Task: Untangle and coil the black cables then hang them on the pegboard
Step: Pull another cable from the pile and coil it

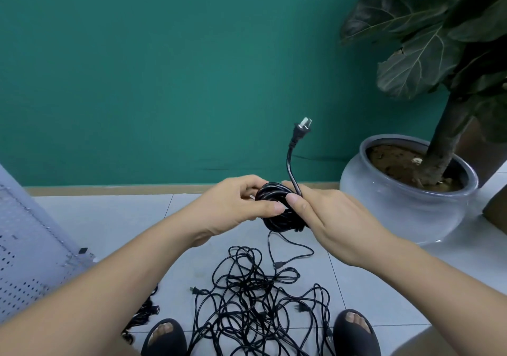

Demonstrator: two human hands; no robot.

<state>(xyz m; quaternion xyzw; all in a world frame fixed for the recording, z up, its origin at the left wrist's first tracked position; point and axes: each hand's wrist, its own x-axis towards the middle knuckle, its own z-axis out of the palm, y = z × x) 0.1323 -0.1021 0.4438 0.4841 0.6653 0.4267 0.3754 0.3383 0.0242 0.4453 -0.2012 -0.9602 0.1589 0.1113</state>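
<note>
One pegboard (24, 246) waits at left, the tangle of black cables (255, 301) sprawls on the floor below, and left hand (236, 205) and right hand (329, 218) both curl round a wound coil (274, 205), whose upright plug (300, 130) end likely needs tucking before hanging.

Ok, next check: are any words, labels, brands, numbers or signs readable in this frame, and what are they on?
None can be read.
Any marking on the plug or the coiled black cable is too small to tell.
The white pegboard, grey plant pot and green wall show no text.
</note>
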